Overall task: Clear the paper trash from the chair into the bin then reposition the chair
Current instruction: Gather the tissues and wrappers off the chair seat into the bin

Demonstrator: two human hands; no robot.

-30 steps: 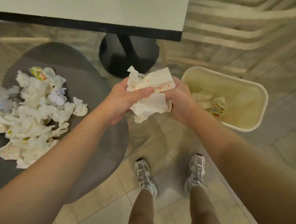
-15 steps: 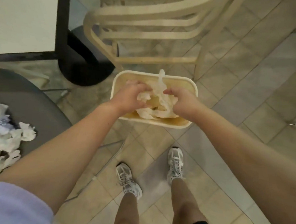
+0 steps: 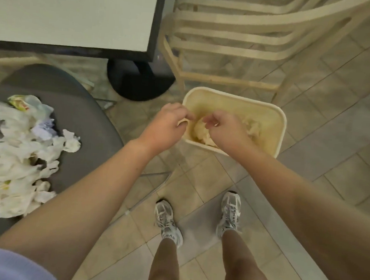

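Paper trash (image 3: 20,155): a crumpled heap of white and printed wrappers is seen well to the left of the left hand, lying on the seat; most of the load is judged not yet cleared.
Chair (image 3: 90,121): the dark grey round seat that bears the heap is found left of and below the left hand; it is judged to be left in place until emptied, so repositioning comes last.
Counter (image 3: 72,14): a white top with dark edge on a black pedestal is noted above and left of both hands; nothing is seen on it.
Left hand (image 3: 165,125): held over the near left rim of the bin, fingers loosely curled and released, nothing gripped; a pale scrap may touch the fingertips, which cannot be told for certain.
Right hand (image 3: 226,129): held just right of the left hand, directly above the bin's opening, fingers slack and empty; the pose is judged to suit a drop straight down.
Bin (image 3: 282,128): a cream tub on the floor beneath both hands, crumpled paper lying inside, placed near the chair so that carries are short.
Slatted chair (image 3: 240,39): a cream one stands beyond the hands, behind the bin.
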